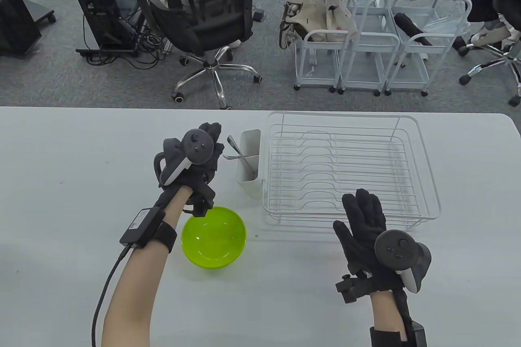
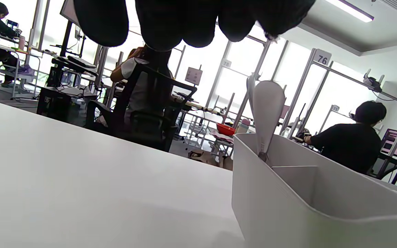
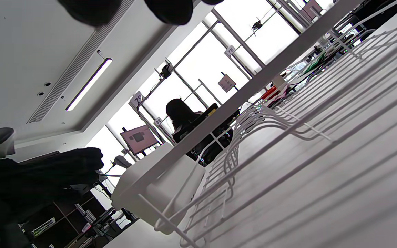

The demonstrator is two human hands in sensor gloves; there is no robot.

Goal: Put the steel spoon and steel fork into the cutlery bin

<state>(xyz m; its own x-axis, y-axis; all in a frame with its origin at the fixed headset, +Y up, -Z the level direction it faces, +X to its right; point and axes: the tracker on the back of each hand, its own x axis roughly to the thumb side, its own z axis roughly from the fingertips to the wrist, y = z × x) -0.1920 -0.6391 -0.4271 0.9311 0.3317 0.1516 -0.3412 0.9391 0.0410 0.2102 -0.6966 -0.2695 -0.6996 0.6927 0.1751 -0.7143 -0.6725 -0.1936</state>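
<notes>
The white cutlery bin (image 1: pixel 250 184) stands at the left end of the dish rack. Two steel utensils stand in it, handles up: one (image 1: pixel 233 142) leans to the far left and the other (image 1: pixel 233 156) lies low, pointing left. Their working ends are hidden inside, so I cannot tell spoon from fork. My left hand (image 1: pixel 213 139) hovers just left of the bin, fingers loosely curled by the low handle's end. In the left wrist view a handle (image 2: pixel 266 110) rises from the bin (image 2: pixel 288 206) below my fingertips, apart from them. My right hand (image 1: pixel 360 217) is open and empty at the rack's front edge.
A white wire dish rack (image 1: pixel 427 184) fills the right middle of the table and shows close up in the right wrist view (image 3: pixel 288 55). A lime green bowl (image 1: pixel 213 237) sits under my left wrist, in front of the bin.
</notes>
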